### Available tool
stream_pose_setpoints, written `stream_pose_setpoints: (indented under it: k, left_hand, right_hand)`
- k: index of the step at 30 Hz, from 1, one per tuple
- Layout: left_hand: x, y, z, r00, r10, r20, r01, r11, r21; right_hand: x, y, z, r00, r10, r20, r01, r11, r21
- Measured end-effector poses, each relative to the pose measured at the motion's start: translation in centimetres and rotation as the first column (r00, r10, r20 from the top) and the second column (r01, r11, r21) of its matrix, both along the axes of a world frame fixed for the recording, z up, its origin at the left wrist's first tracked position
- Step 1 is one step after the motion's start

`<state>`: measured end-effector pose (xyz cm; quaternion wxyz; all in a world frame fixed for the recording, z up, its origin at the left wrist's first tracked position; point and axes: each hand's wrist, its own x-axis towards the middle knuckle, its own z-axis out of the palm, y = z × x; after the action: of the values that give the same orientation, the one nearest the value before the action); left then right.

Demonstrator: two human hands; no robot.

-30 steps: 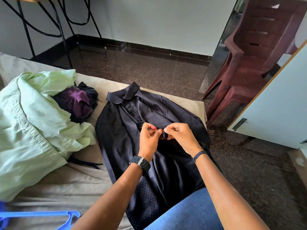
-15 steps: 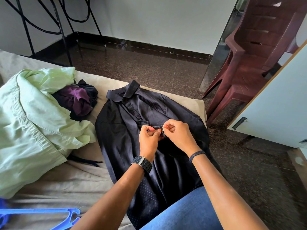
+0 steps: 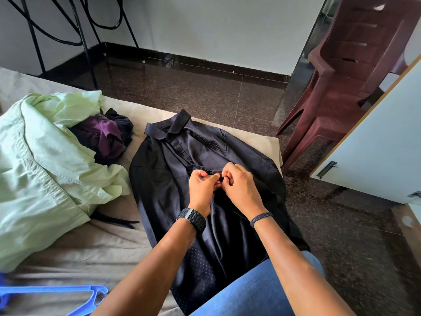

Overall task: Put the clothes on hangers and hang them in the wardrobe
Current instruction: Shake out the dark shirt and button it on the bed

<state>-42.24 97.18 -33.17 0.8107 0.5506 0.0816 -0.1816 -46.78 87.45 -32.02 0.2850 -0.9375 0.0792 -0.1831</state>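
A dark navy shirt (image 3: 164,179) lies flat on the bed, collar towards the far edge. My left hand (image 3: 201,190) and my right hand (image 3: 240,185) meet over its front placket, and both pinch the fabric there at a button. A blue plastic hanger (image 3: 68,290) lies on the bed at the lower left. The white wardrobe door (image 3: 376,156) stands open at the right.
A pale green garment (image 3: 41,167) is heaped on the left of the bed, with a purple one (image 3: 102,135) and a black one tucked behind it. A maroon plastic chair (image 3: 337,87) stands on the dark floor at the right. Black metal table legs (image 3: 84,42) rise at the back left.
Both hands have stayed at the shirt's placket, and the fingers have drawn closer together over the button. The shirt has not shifted.
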Motion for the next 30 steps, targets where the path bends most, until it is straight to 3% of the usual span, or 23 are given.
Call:
stream_pose_setpoints:
  k: [5,9,13,17,18,20,22,25,27,30]
  left_hand:
    - [0.5,0.0,0.6,0.999,-0.010,0.039,0.011,1.000,-0.020]
    - [0.5,-0.2,0.4,1.000,0.014,0.001,-0.013,0.997,-0.075]
    - [0.3,-0.3,0.3,0.999,0.018,-0.043,-0.023,0.991,-0.135]
    - [0.8,-0.5,0.0,0.999,0.008,-0.043,-0.014,0.992,-0.129]
    - [1.1,-0.6,-0.2,1.000,0.002,-0.028,-0.005,0.995,-0.100]
    - [1.8,-0.7,-0.8,1.000,-0.007,0.013,0.007,1.000,-0.019]
    - [2.5,-0.7,-1.6,0.996,-0.039,0.075,0.031,0.994,0.102]
    - [3.1,-0.4,-2.9,0.980,-0.158,0.122,0.125,0.962,0.245]
    - [3.1,-0.2,-3.7,0.965,-0.237,0.112,0.190,0.927,0.324]
    - [2.3,0.1,-4.3,0.925,-0.334,0.178,0.177,0.798,0.576]
  right_hand:
    - [-0.2,0.0,0.0,0.997,0.008,0.072,-0.006,0.999,-0.034]
    - [-0.3,0.1,0.2,0.995,-0.039,0.094,0.034,0.998,0.052]
    - [0.0,-0.5,0.6,0.983,-0.184,-0.005,0.177,0.933,0.315]
    - [0.7,-1.0,1.1,0.974,-0.116,-0.194,0.221,0.668,0.710]
    - [0.8,-1.1,1.1,0.972,-0.103,-0.211,0.224,0.672,0.706]
    - [0.9,-1.7,1.0,0.968,-0.150,-0.202,0.235,0.829,0.507]
    - [0.6,-2.3,1.1,0.968,-0.176,-0.180,0.230,0.909,0.348]
    - [-0.6,-3.1,0.4,0.953,-0.069,-0.296,0.177,0.918,0.355]
    - [-1.7,-3.7,-0.6,0.926,-0.043,-0.374,0.146,0.957,0.250]
    - [-3.0,-4.4,-2.0,0.907,-0.066,-0.416,0.136,0.981,0.140]
